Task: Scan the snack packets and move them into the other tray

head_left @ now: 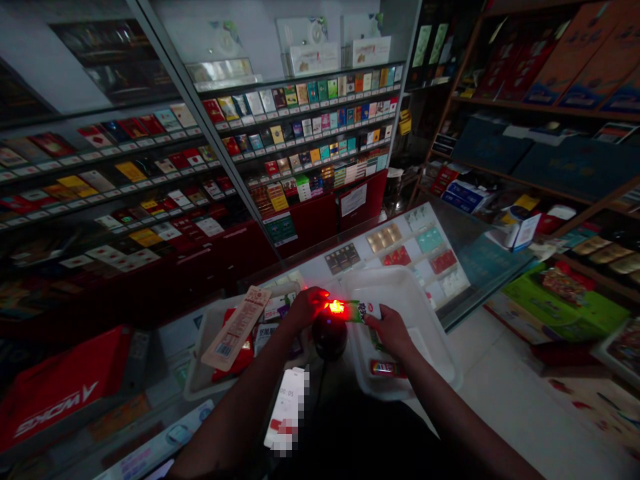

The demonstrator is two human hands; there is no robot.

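Observation:
My right hand (393,330) is closed on the right end of a green and white snack packet (369,311), held level over the right basin's near-left side. My left hand (309,308) has its fingers curled at the packet's other end, washed in red glare that blurs the fingertips. Just below stands a dark barcode scanner (330,339), its bright red light falling on the packet. A white plastic basin (447,353) on the right contains a red, colourful packet (386,369). Another basin (193,377) on the left is filled with several packets, including a long pinkish one (239,328).
A phone (287,407) lies near me on the glass counter (460,230). To the left is a red box (75,393). Shelves of cigarette packs (300,127) line the wall ahead. Wooden shelves with boxes (565,60) and a green carton (560,303) stand right.

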